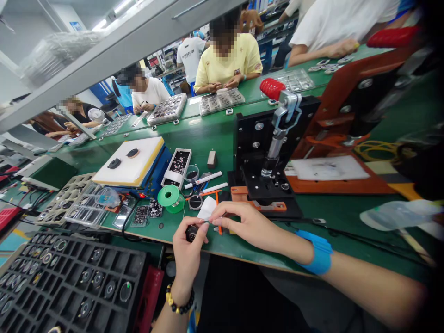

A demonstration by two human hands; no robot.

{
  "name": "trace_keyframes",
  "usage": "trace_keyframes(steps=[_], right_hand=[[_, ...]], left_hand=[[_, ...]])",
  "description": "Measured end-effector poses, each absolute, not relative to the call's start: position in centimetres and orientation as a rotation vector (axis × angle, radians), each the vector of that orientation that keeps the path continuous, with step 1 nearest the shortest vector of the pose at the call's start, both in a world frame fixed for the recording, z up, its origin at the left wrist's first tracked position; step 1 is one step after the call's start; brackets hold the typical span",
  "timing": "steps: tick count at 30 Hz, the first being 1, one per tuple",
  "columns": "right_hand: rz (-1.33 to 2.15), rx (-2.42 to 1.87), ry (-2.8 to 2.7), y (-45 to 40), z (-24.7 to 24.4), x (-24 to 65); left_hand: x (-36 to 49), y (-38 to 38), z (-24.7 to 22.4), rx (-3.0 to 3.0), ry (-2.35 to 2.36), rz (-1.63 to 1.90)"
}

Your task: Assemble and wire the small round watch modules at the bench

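My left hand (187,247), with a beaded bracelet at its wrist, is closed around a small black round part (192,233) with a ringed face. Thumb and fingers of my right hand (248,224) meet in a pinch at my left fingertips. Whatever lies in that pinch is too small to make out. A blue band (317,252) wraps my right wrist. Just beyond both hands lies a white piece of paper or cloth (207,208), beside a thin orange stick (218,212).
A black lever press (256,157) with a red handle stands behind my right hand. A green wire spool (170,199), a parts tray (178,166) and a white foam pad (130,159) sit left. Lower left, a compartment tray (72,277) holds round parts. Several people work opposite.
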State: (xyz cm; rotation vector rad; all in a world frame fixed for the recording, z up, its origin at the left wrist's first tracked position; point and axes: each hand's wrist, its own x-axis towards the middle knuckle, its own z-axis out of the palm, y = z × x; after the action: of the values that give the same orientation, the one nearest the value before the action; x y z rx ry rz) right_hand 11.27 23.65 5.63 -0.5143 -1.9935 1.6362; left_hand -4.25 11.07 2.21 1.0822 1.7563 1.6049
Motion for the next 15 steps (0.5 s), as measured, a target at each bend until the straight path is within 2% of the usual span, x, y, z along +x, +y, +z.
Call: trace_keyframes(steps=[10,15], right_hand=[[1.691,-0.550,-1.980,23.6,5.5,11.2],[1.871,-0.483,-1.858,23.8,4.9,11.1]], left_hand=[[-4.4,10.9,1.7,1.153,1.799,1.638],[-5.5,10.7,1.5,1.189,1.728,1.653]])
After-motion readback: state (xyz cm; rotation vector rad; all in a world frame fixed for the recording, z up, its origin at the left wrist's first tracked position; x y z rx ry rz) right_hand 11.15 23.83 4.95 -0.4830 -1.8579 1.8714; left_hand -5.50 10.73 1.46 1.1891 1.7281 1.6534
